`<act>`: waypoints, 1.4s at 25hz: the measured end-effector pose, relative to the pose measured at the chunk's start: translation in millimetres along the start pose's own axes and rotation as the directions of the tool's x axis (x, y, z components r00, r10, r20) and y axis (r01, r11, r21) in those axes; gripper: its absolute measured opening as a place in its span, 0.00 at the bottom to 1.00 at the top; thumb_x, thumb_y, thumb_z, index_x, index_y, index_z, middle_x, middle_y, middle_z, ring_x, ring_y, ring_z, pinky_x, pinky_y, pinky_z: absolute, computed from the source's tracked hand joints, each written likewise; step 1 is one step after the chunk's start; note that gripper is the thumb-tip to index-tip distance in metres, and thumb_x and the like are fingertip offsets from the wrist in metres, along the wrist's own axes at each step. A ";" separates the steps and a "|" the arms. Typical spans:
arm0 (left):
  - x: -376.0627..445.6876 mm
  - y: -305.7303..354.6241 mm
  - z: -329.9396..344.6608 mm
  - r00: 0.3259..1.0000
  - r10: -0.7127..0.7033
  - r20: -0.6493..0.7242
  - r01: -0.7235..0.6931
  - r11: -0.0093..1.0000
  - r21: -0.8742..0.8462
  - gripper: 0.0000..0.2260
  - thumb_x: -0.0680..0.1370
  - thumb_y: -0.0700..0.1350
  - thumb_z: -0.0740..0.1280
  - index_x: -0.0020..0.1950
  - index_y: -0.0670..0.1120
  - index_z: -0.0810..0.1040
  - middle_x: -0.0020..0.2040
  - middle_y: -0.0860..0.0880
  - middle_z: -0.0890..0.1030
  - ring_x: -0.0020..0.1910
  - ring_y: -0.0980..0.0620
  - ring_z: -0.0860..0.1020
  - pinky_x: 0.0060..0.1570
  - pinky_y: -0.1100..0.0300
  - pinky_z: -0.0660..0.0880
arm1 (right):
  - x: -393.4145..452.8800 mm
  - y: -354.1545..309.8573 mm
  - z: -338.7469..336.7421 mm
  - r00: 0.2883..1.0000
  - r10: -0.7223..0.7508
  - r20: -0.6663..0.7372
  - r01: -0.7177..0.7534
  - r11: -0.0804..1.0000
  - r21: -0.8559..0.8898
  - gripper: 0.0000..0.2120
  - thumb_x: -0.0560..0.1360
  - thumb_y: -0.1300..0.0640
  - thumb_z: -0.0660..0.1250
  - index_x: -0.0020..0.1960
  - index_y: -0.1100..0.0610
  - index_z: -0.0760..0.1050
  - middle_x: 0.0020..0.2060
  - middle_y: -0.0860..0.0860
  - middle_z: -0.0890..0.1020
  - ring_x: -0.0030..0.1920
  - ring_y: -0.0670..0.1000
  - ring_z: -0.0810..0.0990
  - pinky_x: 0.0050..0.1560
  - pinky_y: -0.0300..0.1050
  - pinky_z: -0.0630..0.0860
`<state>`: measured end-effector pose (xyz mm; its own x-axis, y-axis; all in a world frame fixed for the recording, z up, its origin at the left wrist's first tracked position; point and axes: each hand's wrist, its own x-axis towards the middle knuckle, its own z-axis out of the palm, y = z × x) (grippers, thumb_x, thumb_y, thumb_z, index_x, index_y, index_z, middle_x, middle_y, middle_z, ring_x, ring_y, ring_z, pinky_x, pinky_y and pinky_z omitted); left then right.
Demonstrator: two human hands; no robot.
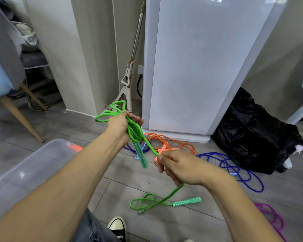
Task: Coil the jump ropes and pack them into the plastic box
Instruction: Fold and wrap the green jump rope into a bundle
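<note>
- Right hand (177, 167): grip closed around green jump rope (148, 143), apparently feeding slack.
- Left hand (120, 125), beyond: grip clamped on gathered loops, keeping the coil together.
- Plastic box (30, 165): left of both, awaiting ropes.
- Orange rope (166, 139), blue rope (234, 165): floor beyond, uncoiled.

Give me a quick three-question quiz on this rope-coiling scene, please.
1. True or false: the left hand grips the coiled part of the green jump rope.
2. Where does the green rope's free handle lie? A) in the plastic box B) on the floor C) in the right hand
3. Which rope colours lie uncoiled on the floor?

Key: 1 true; 2 B; 3 orange, blue, purple.
</note>
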<state>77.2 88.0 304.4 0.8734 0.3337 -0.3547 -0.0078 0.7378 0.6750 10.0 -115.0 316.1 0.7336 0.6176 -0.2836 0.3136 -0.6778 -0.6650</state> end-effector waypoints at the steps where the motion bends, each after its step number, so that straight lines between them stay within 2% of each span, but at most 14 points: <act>1: 2.9 8.4 -3.0 1.000 0.005 -0.009 -0.005 0.999 -0.038 0.16 0.84 0.37 0.53 0.35 0.43 0.65 0.22 0.48 0.70 0.17 0.53 0.71 0.26 0.61 0.75 | -3.5 3.9 -2.5 0.996 0.040 0.079 -0.043 0.998 0.035 0.17 0.85 0.54 0.51 0.46 0.57 0.75 0.28 0.52 0.74 0.25 0.48 0.75 0.33 0.43 0.72; 4: 13.9 32.3 -16.7 0.995 0.058 -0.087 -0.062 0.997 -0.052 0.17 0.83 0.37 0.53 0.34 0.46 0.63 0.21 0.52 0.66 0.15 0.57 0.63 0.20 0.70 0.65 | -14.9 17.4 -14.5 0.957 0.179 0.229 -0.191 0.981 0.031 0.17 0.86 0.57 0.51 0.48 0.60 0.76 0.28 0.53 0.73 0.24 0.48 0.76 0.29 0.39 0.73; 6: 20.0 42.6 -26.4 0.982 0.143 -0.126 -0.137 0.989 0.050 0.16 0.83 0.37 0.54 0.35 0.46 0.63 0.27 0.51 0.66 0.16 0.57 0.61 0.19 0.71 0.61 | -16.5 26.9 -23.3 0.934 0.297 0.199 -0.287 0.955 -0.078 0.16 0.85 0.58 0.52 0.45 0.57 0.75 0.30 0.54 0.74 0.26 0.51 0.76 0.29 0.41 0.72; 8: 19.7 44.7 -29.2 0.962 0.262 -0.072 -0.237 0.940 0.246 0.14 0.84 0.39 0.55 0.38 0.46 0.65 0.31 0.50 0.66 0.17 0.57 0.60 0.20 0.70 0.60 | -12.5 33.6 -33.0 0.959 0.277 -0.062 -0.283 0.924 -0.257 0.16 0.84 0.56 0.54 0.41 0.52 0.73 0.33 0.51 0.75 0.34 0.53 0.76 0.36 0.44 0.73; 10: 8.8 35.1 -22.4 0.945 0.309 0.108 -0.322 0.817 0.479 0.12 0.84 0.41 0.57 0.41 0.46 0.68 0.32 0.50 0.70 0.18 0.57 0.61 0.21 0.68 0.60 | -7.9 30.5 -35.4 0.949 0.099 -0.298 -0.186 0.942 -0.279 0.15 0.84 0.53 0.54 0.42 0.52 0.72 0.35 0.47 0.75 0.41 0.54 0.75 0.45 0.48 0.72; 14: -29.7 1.3 4.6 0.858 0.128 0.498 -0.488 0.507 0.710 0.12 0.85 0.45 0.57 0.45 0.41 0.73 0.33 0.50 0.82 0.21 0.54 0.64 0.26 0.60 0.61 | -3.8 8.8 -22.3 0.916 -0.107 -0.387 0.028 0.978 -0.206 0.13 0.84 0.47 0.53 0.46 0.52 0.69 0.38 0.48 0.76 0.43 0.54 0.75 0.46 0.52 0.71; 17: -47.5 -15.0 12.9 0.771 0.028 0.637 -0.580 0.443 0.683 0.11 0.83 0.49 0.59 0.45 0.46 0.75 0.35 0.36 0.77 0.25 0.49 0.63 0.26 0.52 0.62 | -2.6 1.7 -18.9 0.881 -0.165 -0.444 0.117 0.984 -0.134 0.13 0.85 0.48 0.54 0.46 0.53 0.69 0.33 0.47 0.74 0.38 0.50 0.73 0.42 0.52 0.70; 19: -55.1 -19.5 14.7 0.745 0.003 0.667 -0.606 0.422 0.674 0.11 0.83 0.49 0.60 0.44 0.47 0.74 0.30 0.41 0.70 0.28 0.47 0.64 0.28 0.49 0.62 | -3.9 1.5 -20.9 0.846 -0.173 -0.505 0.149 0.985 -0.089 0.14 0.85 0.49 0.55 0.45 0.54 0.69 0.30 0.47 0.72 0.34 0.47 0.71 0.39 0.47 0.68; 23: -58.3 -20.9 14.6 0.720 -0.123 0.683 -0.558 0.483 0.675 0.13 0.83 0.50 0.61 0.40 0.48 0.75 0.32 0.48 0.75 0.31 0.46 0.65 0.33 0.49 0.63 | -2.4 7.3 -21.0 0.811 -0.113 -0.574 0.083 0.993 -0.078 0.14 0.85 0.48 0.54 0.43 0.50 0.69 0.33 0.43 0.74 0.37 0.44 0.73 0.39 0.44 0.68; 25: -54.1 -16.9 11.3 0.701 -0.184 0.689 -0.588 0.397 0.704 0.17 0.80 0.57 0.62 0.39 0.47 0.76 0.32 0.46 0.73 0.30 0.48 0.67 0.33 0.53 0.64 | 0.5 10.3 -20.3 0.794 -0.089 -0.601 0.031 0.994 -0.106 0.15 0.84 0.45 0.53 0.43 0.50 0.70 0.37 0.46 0.77 0.41 0.49 0.75 0.43 0.51 0.72; 28: -48.4 -9.2 5.2 0.693 -0.257 0.673 -0.615 0.277 0.739 0.17 0.81 0.56 0.62 0.37 0.48 0.75 0.29 0.55 0.73 0.30 0.53 0.69 0.34 0.56 0.65 | 2.6 13.9 -19.0 0.795 -0.056 -0.604 -0.008 0.995 -0.104 0.18 0.82 0.41 0.55 0.40 0.50 0.70 0.34 0.47 0.76 0.39 0.51 0.74 0.40 0.52 0.72; 30: -45.8 -4.1 2.1 0.688 -0.241 0.684 -0.621 0.291 0.728 0.16 0.82 0.53 0.61 0.39 0.47 0.76 0.33 0.55 0.78 0.35 0.52 0.75 0.40 0.54 0.71 | 3.3 13.2 -20.4 0.791 -0.037 -0.611 -0.013 0.997 -0.077 0.20 0.81 0.40 0.58 0.37 0.52 0.69 0.29 0.48 0.72 0.34 0.49 0.71 0.36 0.50 0.68; 32: -43.4 -1.1 3.6 0.740 -0.124 0.661 -0.559 0.433 0.707 0.15 0.84 0.47 0.60 0.41 0.43 0.74 0.35 0.49 0.80 0.38 0.47 0.81 0.45 0.50 0.78 | 2.5 14.3 -25.1 0.800 -0.008 -0.600 -0.017 0.999 -0.036 0.20 0.82 0.43 0.60 0.37 0.54 0.70 0.27 0.49 0.70 0.31 0.48 0.68 0.33 0.47 0.64; 35: -35.3 11.8 8.9 0.873 0.145 0.466 -0.409 0.739 0.535 0.13 0.85 0.40 0.57 0.41 0.42 0.69 0.31 0.47 0.71 0.23 0.53 0.74 0.28 0.58 0.77 | -4.7 26.7 -33.6 0.872 0.083 -0.482 -0.117 0.992 -0.040 0.18 0.83 0.46 0.59 0.41 0.56 0.75 0.29 0.49 0.74 0.32 0.50 0.73 0.36 0.45 0.67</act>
<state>50.7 79.7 330.6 0.9881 0.1247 0.0904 -0.1026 0.0951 0.9902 35.3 -149.4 322.8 0.9565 0.2903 0.0305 0.2500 -0.7608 -0.5989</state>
